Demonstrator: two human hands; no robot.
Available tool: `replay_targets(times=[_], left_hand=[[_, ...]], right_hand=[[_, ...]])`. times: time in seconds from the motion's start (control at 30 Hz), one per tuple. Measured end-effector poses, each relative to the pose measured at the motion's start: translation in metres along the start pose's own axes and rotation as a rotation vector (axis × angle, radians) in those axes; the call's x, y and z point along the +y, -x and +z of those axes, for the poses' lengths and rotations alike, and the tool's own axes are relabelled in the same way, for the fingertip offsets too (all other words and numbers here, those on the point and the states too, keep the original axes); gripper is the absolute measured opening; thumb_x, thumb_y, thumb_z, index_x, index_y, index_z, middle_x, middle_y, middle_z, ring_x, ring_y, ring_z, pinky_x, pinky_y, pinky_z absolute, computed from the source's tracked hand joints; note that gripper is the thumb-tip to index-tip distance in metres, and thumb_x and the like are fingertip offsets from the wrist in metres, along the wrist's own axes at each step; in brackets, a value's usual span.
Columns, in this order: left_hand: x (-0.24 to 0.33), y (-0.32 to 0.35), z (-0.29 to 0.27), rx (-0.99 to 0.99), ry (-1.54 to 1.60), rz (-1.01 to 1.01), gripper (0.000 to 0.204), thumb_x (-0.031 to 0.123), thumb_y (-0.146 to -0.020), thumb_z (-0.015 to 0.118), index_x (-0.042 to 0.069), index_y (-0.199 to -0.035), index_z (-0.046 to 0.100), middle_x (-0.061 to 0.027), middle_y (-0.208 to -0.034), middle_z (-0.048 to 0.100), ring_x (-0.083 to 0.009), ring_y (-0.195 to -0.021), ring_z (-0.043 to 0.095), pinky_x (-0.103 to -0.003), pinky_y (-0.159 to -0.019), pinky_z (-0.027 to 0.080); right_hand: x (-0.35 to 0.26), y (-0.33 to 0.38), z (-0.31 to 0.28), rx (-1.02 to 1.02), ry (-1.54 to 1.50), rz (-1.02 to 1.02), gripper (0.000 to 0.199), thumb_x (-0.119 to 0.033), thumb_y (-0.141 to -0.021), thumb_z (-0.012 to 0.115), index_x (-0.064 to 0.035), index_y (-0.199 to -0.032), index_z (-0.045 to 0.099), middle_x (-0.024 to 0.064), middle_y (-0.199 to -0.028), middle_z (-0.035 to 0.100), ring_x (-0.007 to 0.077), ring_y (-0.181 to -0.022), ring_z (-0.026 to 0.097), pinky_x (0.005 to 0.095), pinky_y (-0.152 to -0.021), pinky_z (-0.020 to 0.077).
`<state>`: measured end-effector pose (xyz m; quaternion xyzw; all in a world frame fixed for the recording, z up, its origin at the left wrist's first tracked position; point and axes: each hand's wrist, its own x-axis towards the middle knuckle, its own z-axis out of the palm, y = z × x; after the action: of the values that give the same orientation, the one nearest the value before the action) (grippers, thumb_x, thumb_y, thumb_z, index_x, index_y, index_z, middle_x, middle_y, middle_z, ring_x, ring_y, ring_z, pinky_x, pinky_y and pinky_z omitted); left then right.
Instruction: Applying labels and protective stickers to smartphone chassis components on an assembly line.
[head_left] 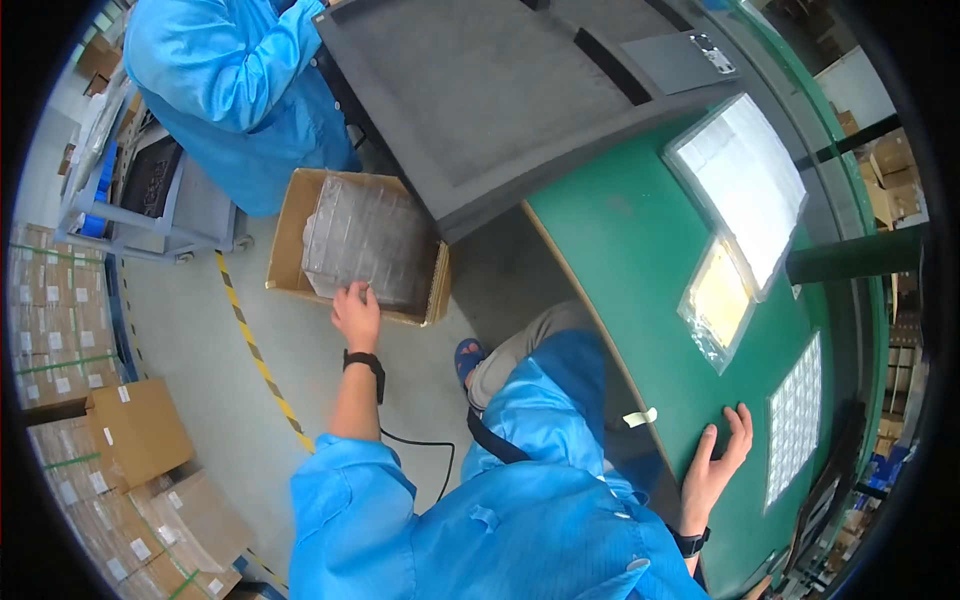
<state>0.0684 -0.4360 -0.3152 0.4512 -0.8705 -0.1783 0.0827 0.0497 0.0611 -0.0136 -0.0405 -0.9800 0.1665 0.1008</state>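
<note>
My left hand (357,318) reaches down to the near side of an open cardboard box (283,240) on the floor. Its fingers are curled at the near edge of a stack of clear plastic trays (365,240) that fills the box; the fingertips are partly hidden. On the green tabletop (620,240) rests my right hand (716,462), empty, thumb and fingers apart. Just right of it lies a clear tray with rows of small pale cells (796,422). Each wrist wears a black band.
A large dark grey panel (480,95) overhangs the table's far end. Clear bags with white sheets (745,190) and a yellow card (720,293) lie on the table. Another person in a blue coat (245,110) stands beyond the box. Stacked cartons (140,450) line the left; a cord (447,470) hangs near me.
</note>
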Motion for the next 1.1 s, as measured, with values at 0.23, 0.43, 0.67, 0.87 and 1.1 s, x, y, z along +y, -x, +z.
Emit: replay_targets(times=[0.23,0.43,0.67,0.87,1.1], left_hand=[[0.006,0.010,-0.011,0.279,0.760,-0.285,0.031,0.030,-0.097,0.058,0.007,-0.117,0.056,-0.0175,-0.125,0.055,-0.0299,-0.116,0.052,-0.044,-0.103,0.038],[0.022,0.031,-0.023,-0.151,1.209,-0.836,0.075,0.065,-0.087,0.059,-0.006,-0.110,0.048,-0.0142,-0.105,0.059,-0.0206,-0.091,0.059,-0.041,-0.077,0.052],[0.004,0.062,0.048,-0.208,0.936,-0.730,0.067,0.061,-0.096,0.045,-0.002,-0.077,0.058,-0.0081,-0.064,0.058,-0.0193,-0.055,0.058,-0.033,-0.050,0.052],[-0.001,0.058,0.015,-0.586,0.968,-0.649,0.059,0.052,-0.101,0.040,-0.002,-0.086,0.061,-0.0096,-0.082,0.065,-0.0188,-0.074,0.064,-0.035,-0.064,0.056],[0.009,0.081,0.025,-0.653,1.154,-0.681,0.062,0.061,-0.098,0.040,0.004,-0.115,0.056,-0.0101,-0.104,0.063,-0.0215,-0.097,0.062,-0.044,-0.080,0.051]], right_hand=[[0.002,0.001,0.000,0.006,-0.008,-0.051,0.031,-0.010,-0.090,0.059,-0.0055,-0.121,0.057,0.0138,-0.140,0.048,0.0319,-0.131,0.041,0.0449,-0.107,0.0287],[0.002,0.001,-0.005,0.005,-0.027,-0.074,0.031,-0.010,-0.090,0.059,-0.0056,-0.120,0.057,0.0136,-0.139,0.048,0.0314,-0.131,0.041,0.0446,-0.108,0.0283],[0.001,0.004,0.000,0.003,-0.046,-0.085,0.030,-0.009,-0.089,0.061,-0.0068,-0.119,0.058,0.0134,-0.139,0.049,0.0315,-0.131,0.042,0.0448,-0.108,0.0280],[0.003,0.006,-0.005,0.018,-0.052,-0.082,0.030,-0.010,-0.088,0.061,-0.0074,-0.118,0.059,0.0125,-0.138,0.050,0.0313,-0.131,0.043,0.0448,-0.109,0.0277],[0.005,0.002,-0.003,0.015,-0.085,-0.149,0.025,-0.010,-0.088,0.062,-0.0073,-0.113,0.062,0.0105,-0.134,0.053,0.0297,-0.129,0.045,0.0431,-0.109,0.0279]])
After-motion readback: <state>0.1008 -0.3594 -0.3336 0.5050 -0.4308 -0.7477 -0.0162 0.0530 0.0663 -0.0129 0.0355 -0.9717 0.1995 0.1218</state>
